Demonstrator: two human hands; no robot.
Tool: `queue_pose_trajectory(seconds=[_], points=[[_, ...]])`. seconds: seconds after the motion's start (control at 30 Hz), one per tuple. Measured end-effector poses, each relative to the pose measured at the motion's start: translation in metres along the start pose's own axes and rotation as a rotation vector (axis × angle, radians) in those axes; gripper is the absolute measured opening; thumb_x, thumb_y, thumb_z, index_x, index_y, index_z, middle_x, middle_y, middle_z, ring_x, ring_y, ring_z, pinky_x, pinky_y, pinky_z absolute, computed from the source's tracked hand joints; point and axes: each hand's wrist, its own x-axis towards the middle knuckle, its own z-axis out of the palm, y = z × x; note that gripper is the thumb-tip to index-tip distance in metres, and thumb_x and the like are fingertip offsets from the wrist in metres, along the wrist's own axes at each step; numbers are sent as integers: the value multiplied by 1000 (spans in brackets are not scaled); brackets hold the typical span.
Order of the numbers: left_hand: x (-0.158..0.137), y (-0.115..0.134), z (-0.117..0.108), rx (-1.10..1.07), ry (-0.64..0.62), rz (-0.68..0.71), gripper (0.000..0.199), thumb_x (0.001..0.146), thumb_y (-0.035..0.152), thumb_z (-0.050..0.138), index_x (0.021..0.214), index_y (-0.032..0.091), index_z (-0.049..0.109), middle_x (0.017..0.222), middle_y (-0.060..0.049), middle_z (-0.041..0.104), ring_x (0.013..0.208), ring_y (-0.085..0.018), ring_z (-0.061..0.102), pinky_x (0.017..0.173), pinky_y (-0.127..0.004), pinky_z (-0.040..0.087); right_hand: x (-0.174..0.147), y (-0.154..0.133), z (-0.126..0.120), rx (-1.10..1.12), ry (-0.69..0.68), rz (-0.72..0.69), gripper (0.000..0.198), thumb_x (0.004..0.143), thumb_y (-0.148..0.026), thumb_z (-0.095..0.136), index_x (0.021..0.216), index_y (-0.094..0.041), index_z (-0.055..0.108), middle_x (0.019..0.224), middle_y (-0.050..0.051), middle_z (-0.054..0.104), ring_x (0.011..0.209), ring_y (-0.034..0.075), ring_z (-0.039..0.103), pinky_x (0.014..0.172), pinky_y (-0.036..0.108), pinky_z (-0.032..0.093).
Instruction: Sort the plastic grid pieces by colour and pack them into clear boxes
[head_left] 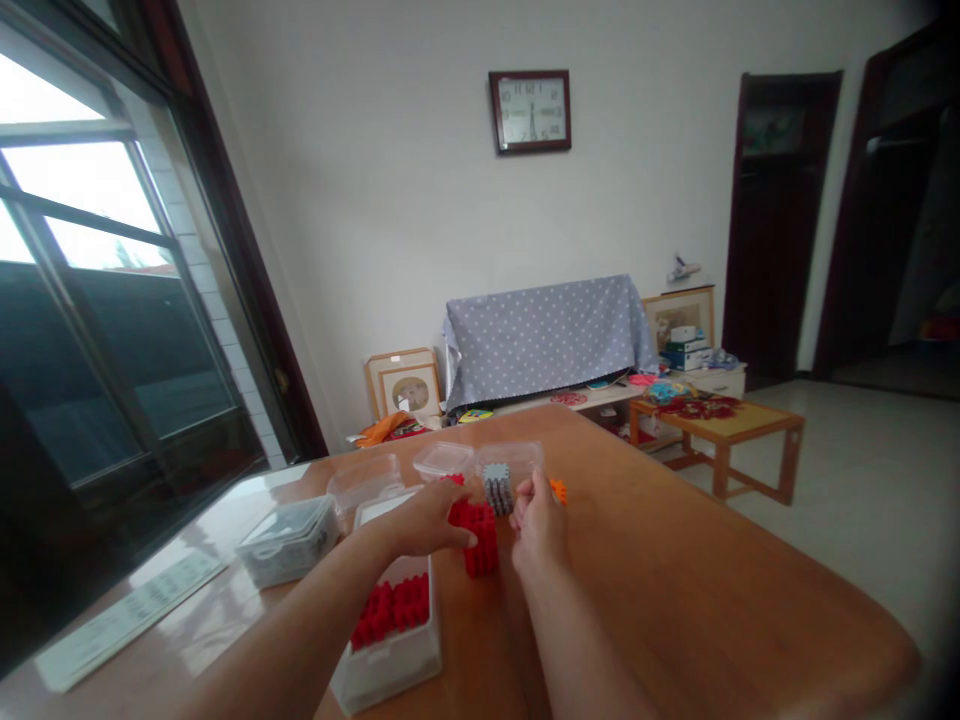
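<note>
My left hand (427,520) is closed around a stack of red toothed interlocking blocks (481,545), with the thumb on its near side and the fingers partly hidden behind it. My right hand (541,525) is a little to the right, fingers curled together in a pinch. What lies between those fingertips, if anything, cannot be made out. Just beyond both hands stands a grey stack of toothed blocks (496,488). An orange toothed piece (559,490) shows behind my right hand. Under my left forearm, more red blocks (394,605) fill an open white plastic box (397,660).
A lidded clear box (289,540) stands at the left, beside a printed sheet (131,615). Clear plastic lids or boxes (444,460) lie toward the wooden table's (675,580) far edge. Beyond it are a low wooden table (720,425) and a cloth-covered item (551,335).
</note>
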Motion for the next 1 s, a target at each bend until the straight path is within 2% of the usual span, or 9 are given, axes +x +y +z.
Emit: queue_pose_trajectory(seconds=[0.13, 0.37, 0.53, 0.63, 0.8, 0.93, 1.0], points=[[5, 1, 0, 7, -25, -22, 54, 70, 45, 77, 119, 23, 70, 127, -10, 68, 113, -32, 63, 101, -42, 47, 2, 1, -1, -5, -5, -2, 37, 91, -52, 50, 66, -25, 47, 39, -12, 28, 34, 9, 23, 36, 23, 21], [10, -5, 5, 14, -15, 30, 42, 73, 43, 74, 111, 24, 75, 114, -6, 73, 102, -28, 67, 94, -38, 48, 4, 4, -2, -24, -25, -27, 35, 92, -49, 51, 67, -24, 49, 41, -11, 31, 35, 9, 24, 36, 23, 19], [13, -7, 9, 3, 32, -20, 41, 69, 41, 77, 106, 22, 74, 104, -5, 75, 96, -27, 68, 88, -35, 50, 5, 4, -3, -40, -27, -68, 37, 92, -48, 52, 66, -23, 50, 42, -10, 33, 37, 10, 26, 38, 23, 20], [7, -6, 4, -31, 80, -2, 40, 70, 39, 76, 105, 21, 73, 102, -5, 75, 95, -26, 67, 87, -34, 50, 4, 2, -3, -52, -23, -92, 37, 92, -47, 53, 65, -23, 51, 43, -9, 34, 40, 10, 29, 39, 24, 22], [-29, -13, -16, -59, 218, 12, 44, 69, 39, 79, 108, 21, 70, 109, -6, 72, 100, -25, 65, 90, -35, 50, 3, 2, -5, -68, -38, -97, 38, 92, -50, 54, 65, -23, 52, 43, -9, 35, 39, 10, 29, 39, 24, 22], [-73, -24, -28, -19, 250, -5, 40, 72, 36, 76, 109, 22, 69, 110, -6, 68, 101, -24, 62, 93, -37, 49, 3, 6, -6, -64, -66, -93, 39, 91, -53, 54, 67, -23, 53, 41, -10, 35, 37, 9, 28, 37, 24, 22], [-93, -28, -30, 4, 254, -60, 39, 74, 37, 74, 109, 20, 68, 109, -7, 67, 99, -24, 62, 91, -38, 49, 3, 6, -7, -59, -74, -92, 40, 91, -55, 55, 68, -22, 53, 41, -10, 36, 37, 9, 28, 37, 23, 23]])
